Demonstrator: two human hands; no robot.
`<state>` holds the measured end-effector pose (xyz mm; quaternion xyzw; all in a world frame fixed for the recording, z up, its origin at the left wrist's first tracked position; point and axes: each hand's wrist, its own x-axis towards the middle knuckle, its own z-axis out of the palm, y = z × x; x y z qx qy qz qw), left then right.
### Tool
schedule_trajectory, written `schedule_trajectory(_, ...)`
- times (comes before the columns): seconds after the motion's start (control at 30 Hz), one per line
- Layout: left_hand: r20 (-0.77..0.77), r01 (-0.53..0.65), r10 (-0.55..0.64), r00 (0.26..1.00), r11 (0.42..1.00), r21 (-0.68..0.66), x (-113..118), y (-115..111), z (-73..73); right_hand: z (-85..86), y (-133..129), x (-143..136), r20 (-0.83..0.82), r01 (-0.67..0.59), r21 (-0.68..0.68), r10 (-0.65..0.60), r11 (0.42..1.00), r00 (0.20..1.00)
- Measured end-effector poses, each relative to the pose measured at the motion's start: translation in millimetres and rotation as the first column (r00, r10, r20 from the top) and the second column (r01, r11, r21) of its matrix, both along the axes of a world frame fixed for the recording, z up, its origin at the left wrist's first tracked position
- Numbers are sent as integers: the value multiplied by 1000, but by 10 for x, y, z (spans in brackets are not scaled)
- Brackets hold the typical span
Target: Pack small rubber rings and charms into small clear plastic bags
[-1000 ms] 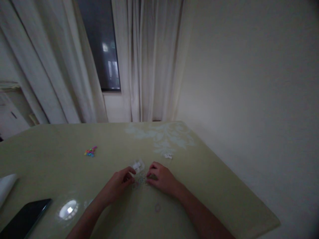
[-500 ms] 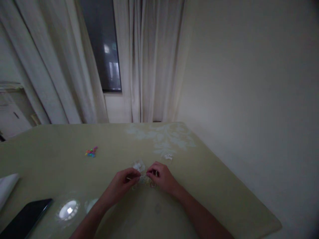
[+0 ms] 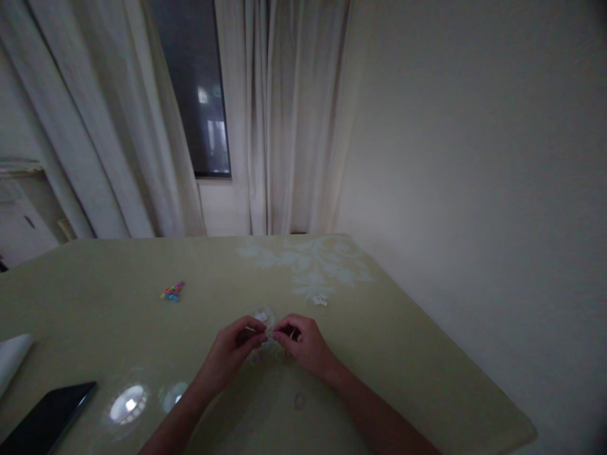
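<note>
My left hand [image 3: 236,346] and my right hand [image 3: 306,344] meet fingertip to fingertip above the table. Each pinches thumb against forefinger on what looks like a thin pale band; fine pale strands show at the fingers, but their shape is too small to make out fully. Just below and behind the fingertips lies a small heap of pale, thin loops [image 3: 269,346], partly covered by the hands. A clear plastic bag [image 3: 263,313] rests right behind them. One loose ring [image 3: 298,400] lies nearer to me on the table.
Small bright-coloured pieces [image 3: 172,292] are heaped at the left, beyond my left hand. White scraps [image 3: 320,300] lie beyond my right hand. A dark phone-like device [image 3: 50,414] and a white object [image 3: 13,357] occupy the left side of the table [image 3: 403,354], which meets the wall.
My hands have come slightly closer together, their fingertips now nearly touching over the heap. The view has shifted slightly.
</note>
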<state>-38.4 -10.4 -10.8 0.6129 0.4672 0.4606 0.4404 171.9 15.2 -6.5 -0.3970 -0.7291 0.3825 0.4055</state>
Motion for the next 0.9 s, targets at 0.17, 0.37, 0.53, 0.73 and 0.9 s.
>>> schedule_trajectory(0.17,-13,20,-19,1000,996,86,-14,11,4,-30,14,9,-6,-1,-5,1,1000,1000)
schedule_trajectory(0.37,-141,-19,47,989,981,193,-15,3,39,13,1,11,-8,7,5,-7,1000,1000)
schedule_trajectory(0.53,-110,-17,31,993,992,122,21,-12,2,16,-8,2,-20,9,28,-8,1000,1000)
schedule_trajectory(0.73,10,-35,34,999,997,70,50,-19,-74,4,-48,-25,-59,-29,26,31,999,998)
schedule_trajectory(0.9,-112,-18,46,993,971,240,34,-17,3,3,-64,-33,-83,-49,25,51,998,995)
